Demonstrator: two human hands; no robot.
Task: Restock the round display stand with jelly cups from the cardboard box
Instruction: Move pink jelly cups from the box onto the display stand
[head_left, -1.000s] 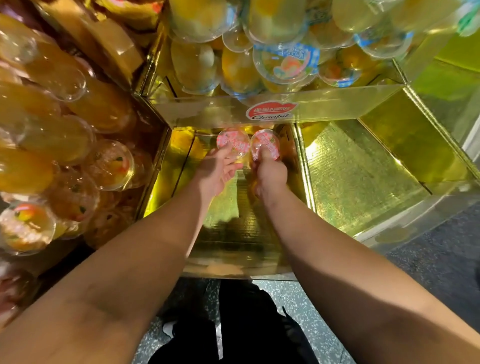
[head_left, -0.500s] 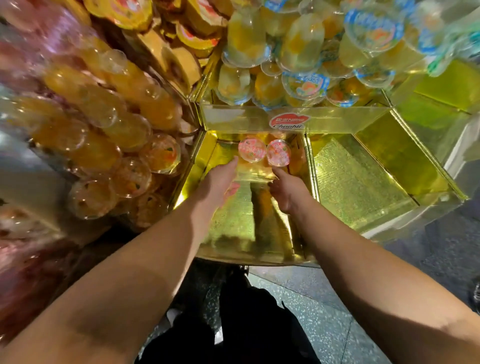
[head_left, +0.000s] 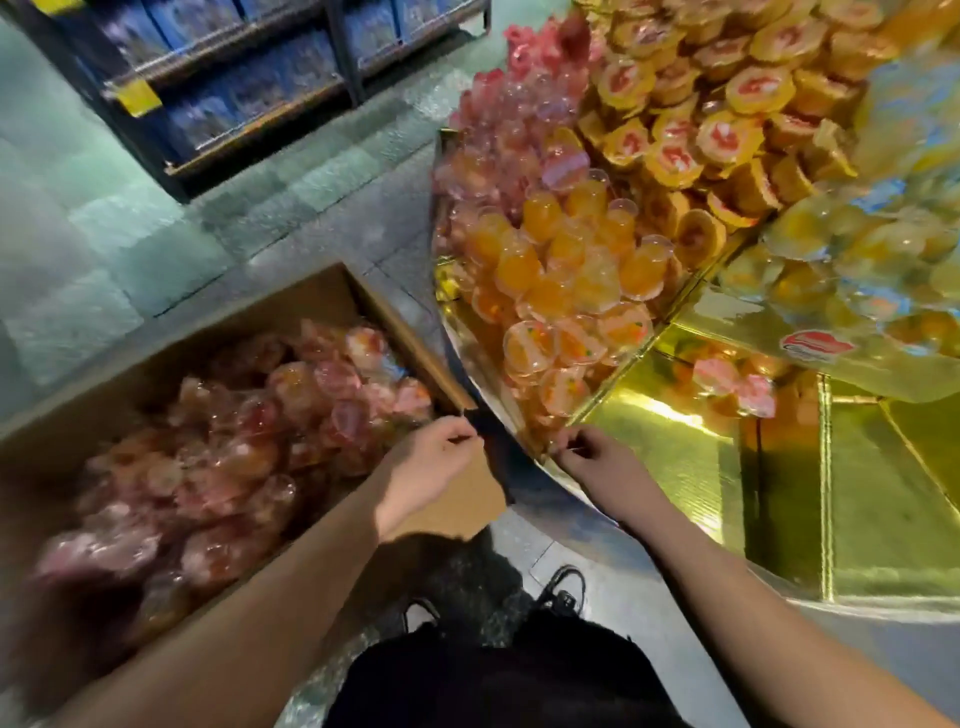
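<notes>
The cardboard box sits on the floor at the left, filled with pink jelly cups. The round gold display stand fills the right side. Two pink jelly cups lie at the back of its nearly bare gold compartment. My left hand hovers over the box's near right corner, fingers loosely curled and holding nothing. My right hand is at the stand's front rim, also loosely curled and holding nothing. The image is blurred by motion.
Orange jelly cups fill the compartment to the left of the gold one, with pink cups and yellow-lidded cups behind. A blue shelf unit stands across the tiled aisle. My shoes are below.
Both hands let go of the two pink cups and pulled back out of the gold compartment. My view swung left, bringing the cardboard box into sight.
</notes>
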